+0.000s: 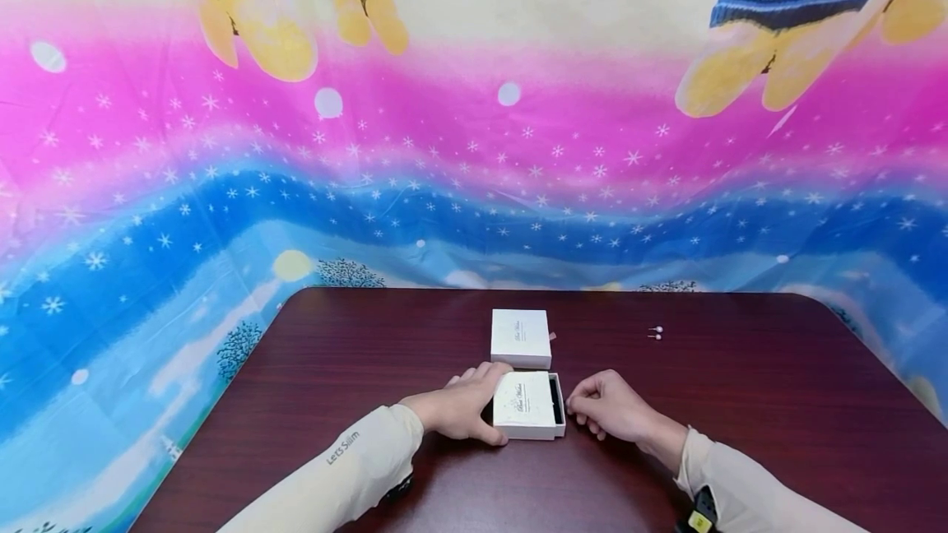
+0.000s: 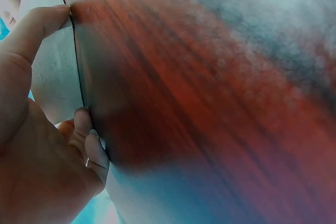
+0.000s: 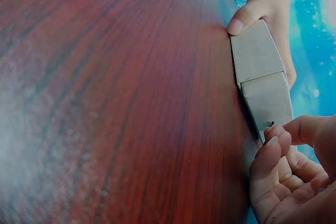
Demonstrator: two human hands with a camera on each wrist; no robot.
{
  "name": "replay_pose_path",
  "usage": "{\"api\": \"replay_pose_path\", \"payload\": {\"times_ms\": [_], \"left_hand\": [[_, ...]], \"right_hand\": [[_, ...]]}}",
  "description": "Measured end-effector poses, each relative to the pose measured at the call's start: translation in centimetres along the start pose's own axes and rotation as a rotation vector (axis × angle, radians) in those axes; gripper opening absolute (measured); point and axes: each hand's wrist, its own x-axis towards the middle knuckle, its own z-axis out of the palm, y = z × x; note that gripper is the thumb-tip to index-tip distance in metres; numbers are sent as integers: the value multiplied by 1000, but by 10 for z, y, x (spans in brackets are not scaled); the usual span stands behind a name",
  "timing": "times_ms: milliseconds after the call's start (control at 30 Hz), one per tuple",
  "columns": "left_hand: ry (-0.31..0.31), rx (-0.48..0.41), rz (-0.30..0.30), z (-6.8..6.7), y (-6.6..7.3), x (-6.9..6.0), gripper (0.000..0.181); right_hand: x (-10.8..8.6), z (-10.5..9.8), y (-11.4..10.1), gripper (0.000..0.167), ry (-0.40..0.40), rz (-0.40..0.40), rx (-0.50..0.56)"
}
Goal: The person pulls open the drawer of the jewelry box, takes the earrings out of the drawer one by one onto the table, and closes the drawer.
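Note:
A white box [image 1: 522, 400] with small print lies on the table, its inner tray [image 1: 559, 418] slid partly out to the right, showing a dark inside. My left hand [image 1: 462, 405] grips the sleeve [image 2: 55, 72] from the left, thumb on the front side, other fingers at the back. At the tray's right end, my right hand [image 1: 611, 408] has thumb and fingertips pinched together against a small slit [image 3: 270, 123]; the tab between them is mostly hidden. Behind stands a second white box [image 1: 520, 336], closed, with a pink tab on its right side.
Two small pearl-like studs [image 1: 657, 329] lie on the dark red table [image 1: 370, 336] at the back right. A patterned pink and blue cloth [image 1: 444, 146] hangs behind the table's far edge.

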Motion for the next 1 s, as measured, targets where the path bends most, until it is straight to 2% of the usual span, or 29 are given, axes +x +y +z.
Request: {"api": "replay_pose_path", "payload": {"times_ms": [1000], "left_hand": [[-2,-4,3,-1,0,0,88]], "right_hand": [[-1,-4,4,16,14,8,-13]]}}
